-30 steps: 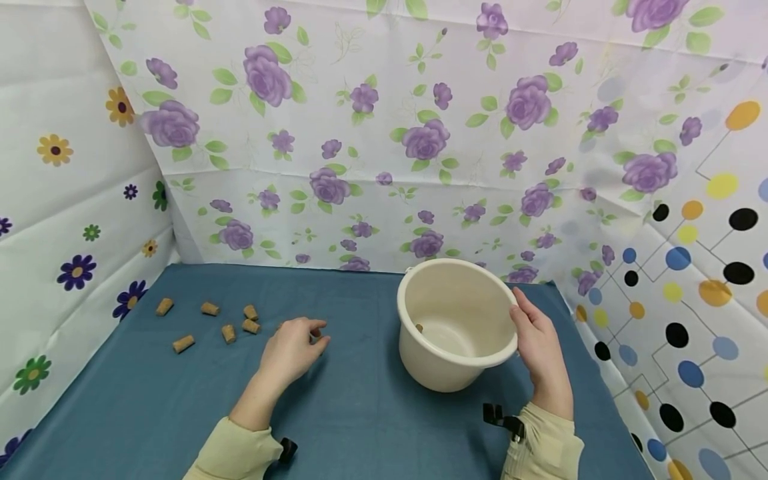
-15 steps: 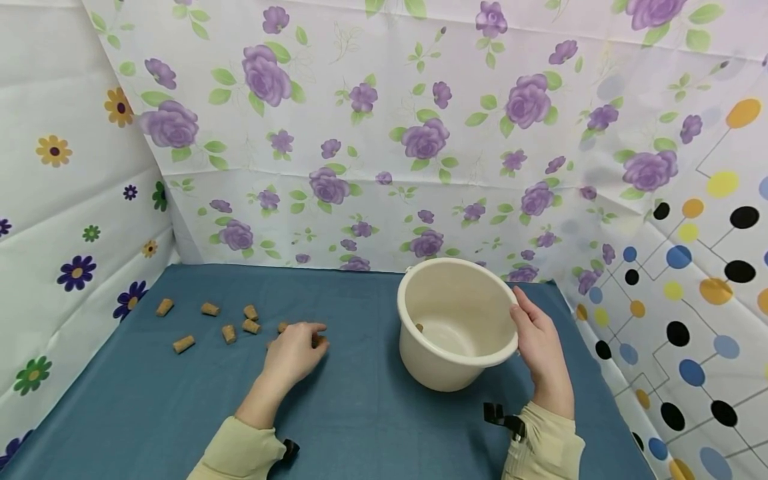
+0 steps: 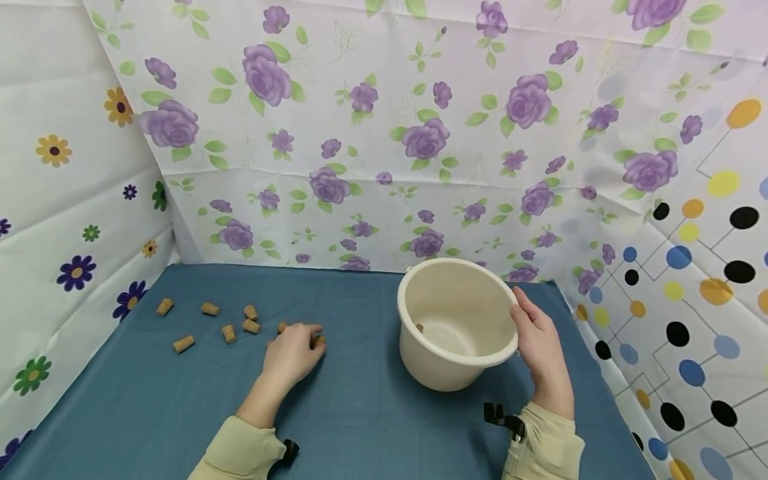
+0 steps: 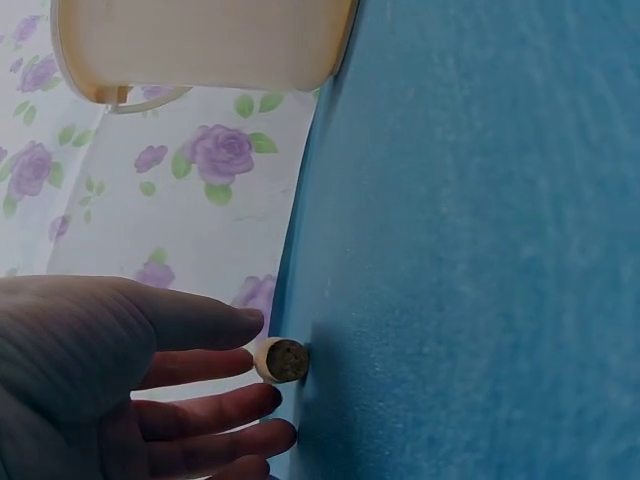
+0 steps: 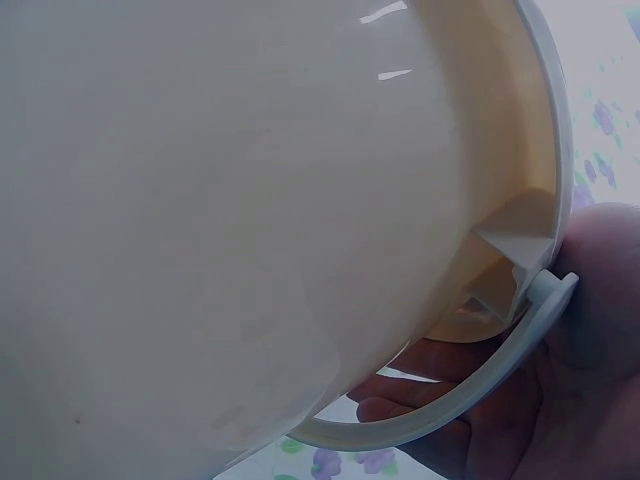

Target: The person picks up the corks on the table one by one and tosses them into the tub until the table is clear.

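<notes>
My left hand (image 3: 292, 357) is low over the cloth, its fingertips around a cork (image 4: 287, 360). In the left wrist view the fingers are nearly straight; the thumb sits just above the cork and the index fingertip meets its near end. The hand mostly hides this cork in the head view. Another cork (image 3: 283, 327) shows just behind the knuckles. At the right, my right hand (image 3: 543, 347) grips the rim of a cream plastic bucket (image 3: 447, 373), tilted with its mouth towards me. One cork (image 3: 419, 328) is partly visible inside. The bucket's handle (image 5: 450, 405) hangs across the right fingers.
Several loose corks lie at the left, among them one cork (image 3: 184, 344) nearest the front and one cork (image 3: 165, 307) farthest left. A blue cloth (image 3: 366, 427) covers the table. A flowered sheet (image 3: 360, 133) hangs behind it, with patterned sheets at both sides.
My left hand has come down slightly and right, then its fingertips have drawn in around the cork. A cork behind the knuckles has come into sight. The right hand and bucket have stayed still.
</notes>
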The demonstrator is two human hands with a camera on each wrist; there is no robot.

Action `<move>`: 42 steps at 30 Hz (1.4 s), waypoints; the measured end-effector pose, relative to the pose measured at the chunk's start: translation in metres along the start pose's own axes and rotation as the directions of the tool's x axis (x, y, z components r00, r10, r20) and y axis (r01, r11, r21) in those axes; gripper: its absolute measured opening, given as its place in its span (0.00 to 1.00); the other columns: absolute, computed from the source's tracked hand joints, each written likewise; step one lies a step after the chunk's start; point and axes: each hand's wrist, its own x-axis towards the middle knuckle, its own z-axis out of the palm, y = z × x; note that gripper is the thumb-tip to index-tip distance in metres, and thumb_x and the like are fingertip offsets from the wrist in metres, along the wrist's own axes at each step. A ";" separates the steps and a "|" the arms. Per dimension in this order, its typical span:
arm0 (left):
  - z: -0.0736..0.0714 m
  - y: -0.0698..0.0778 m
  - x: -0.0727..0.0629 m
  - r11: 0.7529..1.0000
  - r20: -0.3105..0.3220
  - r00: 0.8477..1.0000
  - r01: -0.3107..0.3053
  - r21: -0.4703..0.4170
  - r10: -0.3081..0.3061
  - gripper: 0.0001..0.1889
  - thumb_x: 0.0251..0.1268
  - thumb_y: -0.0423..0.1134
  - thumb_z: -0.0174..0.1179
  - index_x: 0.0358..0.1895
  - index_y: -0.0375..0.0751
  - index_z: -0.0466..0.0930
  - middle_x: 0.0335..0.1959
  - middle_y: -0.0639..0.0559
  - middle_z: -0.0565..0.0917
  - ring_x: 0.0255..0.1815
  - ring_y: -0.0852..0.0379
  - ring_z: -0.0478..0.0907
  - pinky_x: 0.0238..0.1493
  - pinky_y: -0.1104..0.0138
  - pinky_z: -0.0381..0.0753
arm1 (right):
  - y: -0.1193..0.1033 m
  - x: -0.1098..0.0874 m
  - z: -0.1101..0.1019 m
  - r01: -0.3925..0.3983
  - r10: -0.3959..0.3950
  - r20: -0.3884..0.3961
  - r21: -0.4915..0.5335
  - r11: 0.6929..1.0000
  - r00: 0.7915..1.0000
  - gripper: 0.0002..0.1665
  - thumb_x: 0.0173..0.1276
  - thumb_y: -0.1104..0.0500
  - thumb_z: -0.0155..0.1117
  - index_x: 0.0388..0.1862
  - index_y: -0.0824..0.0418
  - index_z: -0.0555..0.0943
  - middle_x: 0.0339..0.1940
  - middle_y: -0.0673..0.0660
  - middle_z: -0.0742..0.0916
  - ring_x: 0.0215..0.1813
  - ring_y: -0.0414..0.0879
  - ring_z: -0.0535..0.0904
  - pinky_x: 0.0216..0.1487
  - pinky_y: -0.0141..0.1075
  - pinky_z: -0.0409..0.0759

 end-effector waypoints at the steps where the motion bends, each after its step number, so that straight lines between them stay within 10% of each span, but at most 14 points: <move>1: 0.001 -0.001 0.000 1.000 0.003 1.000 0.003 0.004 -0.003 0.19 0.71 0.38 0.72 0.62 0.38 0.88 0.34 0.50 0.85 0.19 0.58 0.72 0.18 0.61 0.68 | 0.000 0.000 0.000 0.000 0.000 0.002 0.001 1.000 1.000 0.36 0.90 0.40 0.42 0.90 0.48 0.55 0.87 0.58 0.62 0.49 0.52 0.86 0.39 0.34 0.82; 6: 0.002 -0.003 -0.001 1.000 0.003 1.000 0.002 0.006 -0.002 0.16 0.71 0.37 0.72 0.59 0.40 0.90 0.32 0.51 0.84 0.19 0.57 0.72 0.19 0.62 0.67 | 0.001 0.000 0.002 0.006 -0.006 0.012 0.005 1.000 1.000 0.37 0.90 0.39 0.42 0.90 0.48 0.54 0.88 0.57 0.60 0.67 0.57 0.80 0.44 0.32 0.83; 13: 0.002 -0.001 -0.001 1.000 -0.010 1.000 -0.019 0.005 0.019 0.05 0.70 0.35 0.73 0.46 0.43 0.90 0.24 0.55 0.77 0.20 0.57 0.70 0.22 0.63 0.63 | 0.000 0.000 0.001 0.002 -0.002 0.006 -0.005 1.000 1.000 0.36 0.90 0.39 0.42 0.90 0.47 0.54 0.87 0.60 0.63 0.57 0.56 0.85 0.41 0.34 0.83; 32: 0.009 0.003 -0.001 1.000 0.017 1.000 -0.015 -0.002 0.015 0.13 0.70 0.32 0.71 0.56 0.39 0.91 0.34 0.49 0.88 0.22 0.59 0.76 0.21 0.62 0.75 | 0.000 0.000 -0.001 0.002 -0.002 0.015 -0.007 1.000 1.000 0.37 0.90 0.39 0.42 0.90 0.47 0.53 0.88 0.56 0.59 0.78 0.58 0.70 0.50 0.24 0.78; 39: 0.007 0.002 -0.001 1.000 0.020 1.000 -0.013 0.004 0.013 0.15 0.68 0.31 0.72 0.57 0.38 0.90 0.34 0.49 0.87 0.22 0.59 0.76 0.21 0.62 0.74 | 0.000 -0.001 -0.001 -0.002 0.002 0.010 -0.006 1.000 1.000 0.37 0.90 0.39 0.42 0.90 0.47 0.54 0.87 0.61 0.63 0.62 0.57 0.83 0.43 0.32 0.83; 42: 0.008 0.000 0.000 1.000 0.019 0.999 -0.029 0.003 0.029 0.02 0.69 0.30 0.71 0.39 0.40 0.90 0.25 0.50 0.80 0.19 0.58 0.71 0.20 0.64 0.66 | 0.000 -0.001 0.000 0.002 -0.002 0.012 -0.001 1.000 1.000 0.37 0.90 0.39 0.42 0.90 0.47 0.54 0.87 0.60 0.62 0.61 0.56 0.84 0.43 0.32 0.84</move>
